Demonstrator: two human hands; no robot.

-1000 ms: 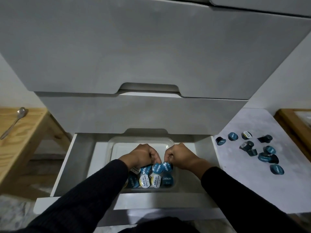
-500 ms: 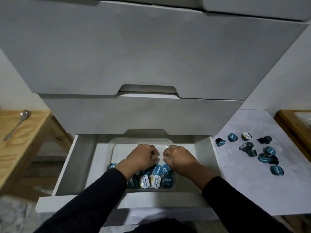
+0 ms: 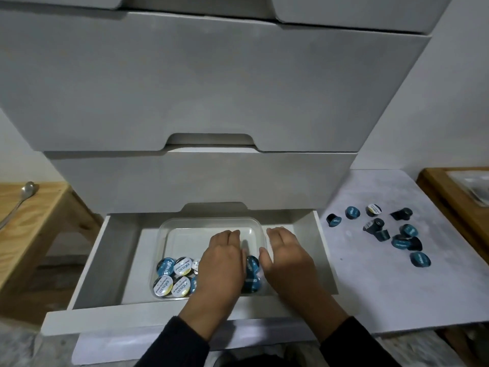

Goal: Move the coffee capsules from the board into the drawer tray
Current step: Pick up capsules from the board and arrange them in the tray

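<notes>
A clear plastic tray [image 3: 185,225] sits in the open bottom drawer [image 3: 111,263]. Several blue and white-lidded coffee capsules [image 3: 173,276] lie in the tray's near half. My left hand [image 3: 223,263] is flat over the tray, palm down, fingers extended and holding nothing, hiding some capsules. My right hand [image 3: 284,255] is spread over the tray's right rim, also holding nothing. A dark blue capsule [image 3: 251,274] shows between the two hands. On the pale board [image 3: 370,287] to the right lie several more capsules [image 3: 382,230], scattered.
Closed white drawers [image 3: 211,88] rise above the open one. A wooden table [image 3: 29,223] with a spoon [image 3: 19,200] stands at the left. A wooden-framed surface [image 3: 455,197] is at the far right edge.
Both hands were closed fists pressed together over the capsules; now they are opened flat with fingers stretched forward, and they sit slightly apart. More capsules show at the tray's left.
</notes>
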